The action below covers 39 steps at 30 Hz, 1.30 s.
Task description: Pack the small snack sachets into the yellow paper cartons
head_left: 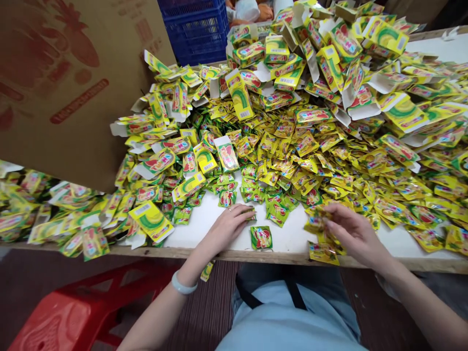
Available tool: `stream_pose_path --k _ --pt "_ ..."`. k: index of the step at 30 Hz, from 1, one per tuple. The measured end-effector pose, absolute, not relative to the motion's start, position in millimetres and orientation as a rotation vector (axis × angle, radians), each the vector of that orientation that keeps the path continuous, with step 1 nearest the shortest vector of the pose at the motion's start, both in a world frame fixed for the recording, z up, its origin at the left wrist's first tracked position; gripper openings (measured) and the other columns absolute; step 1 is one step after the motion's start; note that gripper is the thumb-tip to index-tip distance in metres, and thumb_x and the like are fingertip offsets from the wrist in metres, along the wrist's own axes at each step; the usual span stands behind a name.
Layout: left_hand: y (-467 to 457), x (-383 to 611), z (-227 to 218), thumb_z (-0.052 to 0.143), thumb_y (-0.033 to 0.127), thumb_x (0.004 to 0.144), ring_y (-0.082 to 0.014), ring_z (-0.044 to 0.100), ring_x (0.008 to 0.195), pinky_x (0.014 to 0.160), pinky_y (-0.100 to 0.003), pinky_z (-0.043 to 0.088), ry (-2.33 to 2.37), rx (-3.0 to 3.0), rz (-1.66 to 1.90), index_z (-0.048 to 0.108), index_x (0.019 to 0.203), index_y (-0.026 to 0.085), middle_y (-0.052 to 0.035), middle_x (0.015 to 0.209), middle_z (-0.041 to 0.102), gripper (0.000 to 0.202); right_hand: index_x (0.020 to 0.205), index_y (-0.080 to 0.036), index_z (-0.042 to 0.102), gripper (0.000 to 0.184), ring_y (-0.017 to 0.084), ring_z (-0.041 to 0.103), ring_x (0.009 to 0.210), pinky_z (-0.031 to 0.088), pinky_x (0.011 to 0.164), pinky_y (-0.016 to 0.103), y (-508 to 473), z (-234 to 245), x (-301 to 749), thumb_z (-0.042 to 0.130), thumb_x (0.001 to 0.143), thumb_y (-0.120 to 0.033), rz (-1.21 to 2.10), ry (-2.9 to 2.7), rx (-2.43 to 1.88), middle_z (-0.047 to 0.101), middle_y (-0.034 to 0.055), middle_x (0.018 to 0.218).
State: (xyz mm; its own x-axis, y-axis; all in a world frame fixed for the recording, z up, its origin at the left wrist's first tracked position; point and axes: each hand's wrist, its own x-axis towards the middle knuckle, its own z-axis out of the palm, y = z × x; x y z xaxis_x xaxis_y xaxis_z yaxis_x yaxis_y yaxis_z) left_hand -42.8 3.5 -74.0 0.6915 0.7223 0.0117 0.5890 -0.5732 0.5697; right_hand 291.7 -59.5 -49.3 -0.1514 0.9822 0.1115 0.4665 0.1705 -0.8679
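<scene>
I see lone green-and-red foil sachet (pixel 261 237) flat on white tabletop (pixel 204 224), just beside and below left hand (pixel 229 225) fingertips, nearer left than right. Left hand palm-down, fingers loosely extended, pressing small sachet at tips. Right hand (pixel 351 231) fingers curled, gripping bunch of yellow sachets (pixel 320 229) near table edge.

A: What furniture do you see?
B: A white worktop (pixel 292 239) with a wooden front edge. A red plastic stool (pixel 69 317) stands low at the left, on a dark floor (pixel 22 278).
A: And behind?
B: A big brown cardboard box (pixel 62 83) with red print — and a blue plastic crate (pixel 197 29).
</scene>
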Motion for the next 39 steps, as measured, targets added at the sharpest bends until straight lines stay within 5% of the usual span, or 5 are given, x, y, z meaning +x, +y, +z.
stream_pose_path --k 5,13,22,33,39 --pt "12.2 -31.3 -83.8 0.043 0.028 0.099 -0.0262 0.061 0.114 0.102 -0.044 0.048 1.266 2.066 0.582 0.061 0.124 0.015 -0.0138 0.122 0.066 0.034 0.105 -0.023 0.057 0.019 0.011 0.047 0.05 0.042 0.043 0.022 -99.4 -103.0 259.0 0.047 0.098 -0.037 1.496 -1.234 -1.295 0.052 -0.0023 0.073" --pt "7.2 -1.3 -56.1 0.058 0.05 0.089 -0.0205 0.064 0.079 0.061 -0.027 0.054 1.112 1.386 0.601 0.068 0.112 0.012 -0.0095 0.095 0.07 0.046 0.121 -0.021 0.064 0.029 0.017 0.058 0.088 0.051 0.078 0.031 -30.2 -71.7 234.3 0.047 0.099 -0.029 1.173 -1.642 -1.104 0.061 0.0064 0.097" --pt "-4.3 16.1 -39.7 0.059 0.063 0.086 -0.0264 0.068 0.093 0.077 -0.036 0.057 0.934 1.102 0.526 0.066 0.118 0.016 -0.0113 0.107 0.071 0.058 0.138 -0.024 0.041 0.037 0.022 0.06 0.111 0.052 0.095 0.04 -27.9 -55.1 207.4 0.04 0.101 -0.019 0.748 -1.907 -1.021 0.061 0.0118 0.12" --pt "-13.6 20.2 -29.8 0.057 0.026 0.093 -0.0224 0.066 0.102 0.089 -0.035 0.05 0.846 1.402 0.489 0.027 0.145 0.02 -0.0129 0.117 0.068 0.061 0.149 -0.02 0.034 0.068 0.029 0.052 0.129 0.05 0.101 0.046 -30.9 -57.8 225.2 0.063 0.091 -0.041 0.918 -1.864 -1.187 0.048 0.0183 0.144" --pt "-20.0 36.6 -28.1 0.061 0.026 0.087 -0.0282 0.064 0.112 0.096 -0.042 0.047 1.019 1.621 0.417 0.032 0.137 0.018 -0.0173 0.126 0.063 0.058 0.094 -0.019 0.069 0.029 0.019 0.068 0.073 0.054 0.068 0.028 -29.2 -57.6 230.2 0.045 0.1 -0.036 1.26 -1.89 -1.124 0.073 0.0043 0.081"
